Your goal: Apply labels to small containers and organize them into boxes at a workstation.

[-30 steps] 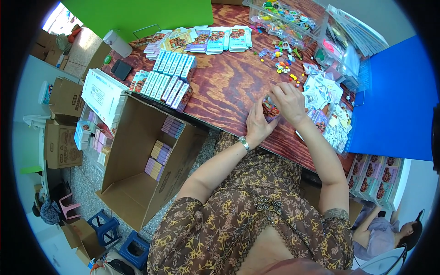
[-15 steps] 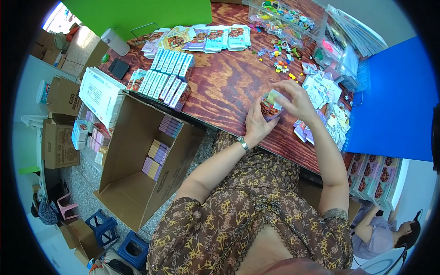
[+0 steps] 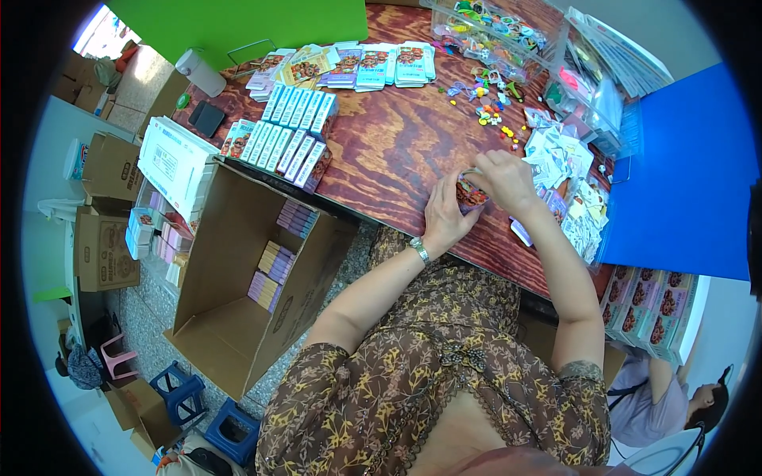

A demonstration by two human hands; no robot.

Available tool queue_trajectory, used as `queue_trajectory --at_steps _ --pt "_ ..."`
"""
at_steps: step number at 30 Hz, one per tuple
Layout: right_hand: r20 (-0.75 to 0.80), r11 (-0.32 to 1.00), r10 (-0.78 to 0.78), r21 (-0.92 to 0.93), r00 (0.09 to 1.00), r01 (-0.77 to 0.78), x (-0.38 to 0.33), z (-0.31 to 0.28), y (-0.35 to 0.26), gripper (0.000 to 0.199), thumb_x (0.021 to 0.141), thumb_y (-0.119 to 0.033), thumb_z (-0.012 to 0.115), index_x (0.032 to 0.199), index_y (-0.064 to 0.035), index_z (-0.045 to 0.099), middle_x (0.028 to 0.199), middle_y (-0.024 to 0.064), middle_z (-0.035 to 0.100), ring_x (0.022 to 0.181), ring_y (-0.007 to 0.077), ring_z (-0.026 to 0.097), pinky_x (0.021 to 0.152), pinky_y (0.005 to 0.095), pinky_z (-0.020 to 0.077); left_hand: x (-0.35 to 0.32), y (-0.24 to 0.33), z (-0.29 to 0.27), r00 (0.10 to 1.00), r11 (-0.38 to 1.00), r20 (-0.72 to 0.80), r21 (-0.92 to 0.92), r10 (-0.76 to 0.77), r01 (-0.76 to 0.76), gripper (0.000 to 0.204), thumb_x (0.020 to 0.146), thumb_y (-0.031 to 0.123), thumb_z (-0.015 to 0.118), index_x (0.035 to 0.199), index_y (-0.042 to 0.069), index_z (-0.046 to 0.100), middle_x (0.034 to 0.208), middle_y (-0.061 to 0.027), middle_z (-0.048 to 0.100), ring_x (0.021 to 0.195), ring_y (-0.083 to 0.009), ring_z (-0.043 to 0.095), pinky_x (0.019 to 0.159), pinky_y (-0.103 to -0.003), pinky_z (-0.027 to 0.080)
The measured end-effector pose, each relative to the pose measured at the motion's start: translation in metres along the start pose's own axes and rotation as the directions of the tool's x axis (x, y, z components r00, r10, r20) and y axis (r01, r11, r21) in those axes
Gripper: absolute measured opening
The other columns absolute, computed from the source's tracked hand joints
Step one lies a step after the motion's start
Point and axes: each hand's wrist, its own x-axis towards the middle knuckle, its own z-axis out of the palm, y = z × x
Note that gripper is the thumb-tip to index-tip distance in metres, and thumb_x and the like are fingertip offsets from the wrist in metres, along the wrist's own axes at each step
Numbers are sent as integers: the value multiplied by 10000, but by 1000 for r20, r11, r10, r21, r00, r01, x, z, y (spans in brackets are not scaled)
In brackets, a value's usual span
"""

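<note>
My left hand (image 3: 447, 220) is closed around a small printed carton (image 3: 471, 196) near the table's front edge. The carton shows a reddish-brown picture on the side toward me. My right hand (image 3: 508, 182) is at the carton's upper end, its fingers bent and pressed together over the top edge. Whatever those fingertips pinch is hidden behind them. Just right of the carton lies a pile of small packets and cards (image 3: 583, 214), with purple printed cards (image 3: 553, 208) at its near left side.
Filled cartons (image 3: 290, 127) stand in rows at the left of the wooden table (image 3: 381, 151). Flat cartons (image 3: 373, 67) lie along the back. Small colourful pieces (image 3: 494, 111) are scattered before a clear bin (image 3: 492, 36). A large cardboard box (image 3: 230, 309) stands left. Another person (image 3: 655, 397) is lower right.
My right hand has shifted slightly down and left, and its fingers have closed in at the carton's top. The pale piece seen by its fingers earlier is no longer visible. My left hand stays put.
</note>
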Motion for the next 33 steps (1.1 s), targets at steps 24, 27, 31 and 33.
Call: queue_trajectory --at_steps 24,27,31,33 --pt "-57 963 46 266 997 -29 -22 6 -7 297 862 -242 746 1125 -123 678 1221 105 638 1076 304 656 848 419 557 -2 -13 -2 998 998 -14 26 -57 57 1012 697 166 883 1500 20 285 1268 -252 549 1125 -414 595 925 -467 518" --pt "-60 945 51 326 997 -29 -26 7 -7 309 844 -232 765 1119 -120 679 1228 108 636 1082 312 654 856 426 555 -4 -17 -3 997 997 8 15 -81 81 1046 707 201 893 1513 15 252 1295 -268 531 1137 -426 598 919 -469 524" --pt "-247 940 140 337 959 -50 -47 11 -14 342 822 -166 789 1139 -103 677 1205 130 645 1072 322 658 868 407 554 -5 -19 -4 996 994 -3 54 -91 91 1108 710 221 898 1531 6 185 1342 -286 504 1178 -443 583 939 -476 518" --pt "-285 930 194 357 939 -84 -57 21 -20 355 818 -147 794 1150 -97 677 1196 139 648 1069 324 660 873 397 554 -5 -17 -4 996 994 3 47 -94 94 1121 710 215 897 1535 4 168 1354 -292 497 1184 -449 580 945 -478 517"
